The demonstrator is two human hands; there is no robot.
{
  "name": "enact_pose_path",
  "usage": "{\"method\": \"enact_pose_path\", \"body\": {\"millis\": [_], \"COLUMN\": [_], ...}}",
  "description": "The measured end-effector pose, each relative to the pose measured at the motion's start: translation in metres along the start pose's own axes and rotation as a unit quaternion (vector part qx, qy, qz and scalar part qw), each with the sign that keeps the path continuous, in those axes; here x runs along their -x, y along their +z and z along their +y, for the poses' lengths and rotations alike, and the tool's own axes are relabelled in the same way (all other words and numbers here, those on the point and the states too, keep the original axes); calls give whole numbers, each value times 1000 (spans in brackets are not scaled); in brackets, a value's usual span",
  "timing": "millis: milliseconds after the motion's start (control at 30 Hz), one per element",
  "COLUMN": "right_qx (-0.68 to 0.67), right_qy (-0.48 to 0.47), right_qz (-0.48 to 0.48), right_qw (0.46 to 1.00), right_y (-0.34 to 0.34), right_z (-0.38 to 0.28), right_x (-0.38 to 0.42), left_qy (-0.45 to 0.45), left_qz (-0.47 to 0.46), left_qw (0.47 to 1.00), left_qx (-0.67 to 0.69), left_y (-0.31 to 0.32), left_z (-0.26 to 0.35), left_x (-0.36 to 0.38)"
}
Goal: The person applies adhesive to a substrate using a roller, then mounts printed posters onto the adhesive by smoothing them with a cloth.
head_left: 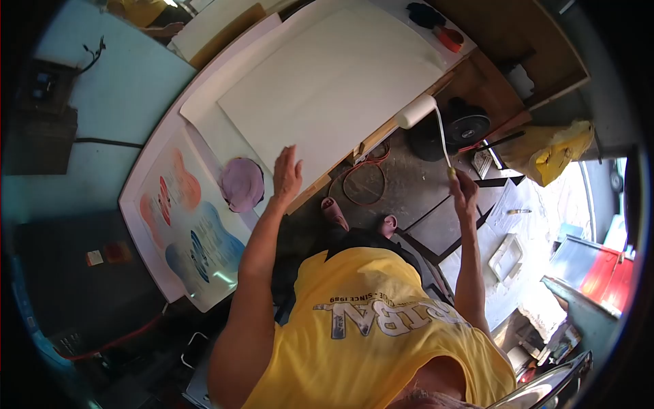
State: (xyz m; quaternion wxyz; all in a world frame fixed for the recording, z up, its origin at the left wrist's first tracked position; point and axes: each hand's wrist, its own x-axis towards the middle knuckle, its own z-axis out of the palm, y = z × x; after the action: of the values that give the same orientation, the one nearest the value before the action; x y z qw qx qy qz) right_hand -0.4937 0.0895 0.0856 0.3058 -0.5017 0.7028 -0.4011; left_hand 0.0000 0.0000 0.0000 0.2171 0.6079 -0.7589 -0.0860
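My right hand [464, 191] is closed around the handle of a paint roller [416, 112]. The roller's white sleeve is raised beside the table's front edge, above the floor. Fingers stretched out, my left hand [287, 173] is open and holds nothing. It hovers over the near edge of a large white sheet [327, 82] on the table. Just left of that hand, a round lilac cloth-like bundle [242, 185] rests by the sheet's corner. A printed panel with red and blue shapes [194, 225] lies at the table's left end.
A black fan [470, 126] stands beyond the roller, near an orange cord [364, 184] on the floor. At right, a white tray [505, 258] and a brush [519, 211] lie on a pale sheet. Orange-handled scissors or a similar tool [449, 39] lie at the table's far corner.
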Motion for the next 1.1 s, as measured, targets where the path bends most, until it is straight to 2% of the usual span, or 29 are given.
{"method": "enact_pose_path", "body": {"millis": [33, 67, 100, 233, 367, 467, 700, 800, 833, 900, 933, 967, 1033, 1100], "right_qx": [9, 56, 156, 210, 317, 344, 421, 405, 398, 432, 436, 439, 464, 419], "right_qy": [-6, -52, -38, -76, -76, -99, -119, -135, -145, -141, -149, -157, -118, -140], "right_qz": [-9, -5, -6, -3, -15, -20, -67, -65, -58, -84, -82, -80, -119, -95], "right_qw": [1000, 997, 987, 975, 945, 933, 897, 902, 904, 887, 884, 881, 870, 892], "right_y": [-9, -2, 60, 168, 209, 226, 237, 237, 232, 212, 197, 181, 147, 123], "right_z": [1, 2, -40, -71, -90, -98, -98, -90, -87, -80, -67, -59, -59, -61], "right_x": [-6, -21, -24, -72, -88, -96, -137, -134, -131, -118, -105, -93, -66, -49], "left_qy": [-11, -17, -39, -60, -69, -71, -81, -81, -91, -112, -98, -115, -145, -145], "left_qz": [4, 24, 19, 54, 59, 58, 29, 54, 37, 20, 58, 53, 42, 42], "left_qw": [1000, 999, 999, 995, 995, 994, 993, 988, 987, 982, 978, 977, 975, 974], "left_qx": [6, -18, 6, -55, -45, -57, -85, -121, -129, -149, -174, -169, -162, -167], "left_y": [6, 7, 5, -4, 12, 16, 9, 14, 16, 17, 15, 17, 23, 24], "left_z": [9, 11, -49, -126, -151, -157, -151, -153, -152, -155, -151, -149, -148, -147], "left_x": [6, 5, 9, -17, -13, -15, -18, -23, -27, -47, -53, -55, -57, -58]}}
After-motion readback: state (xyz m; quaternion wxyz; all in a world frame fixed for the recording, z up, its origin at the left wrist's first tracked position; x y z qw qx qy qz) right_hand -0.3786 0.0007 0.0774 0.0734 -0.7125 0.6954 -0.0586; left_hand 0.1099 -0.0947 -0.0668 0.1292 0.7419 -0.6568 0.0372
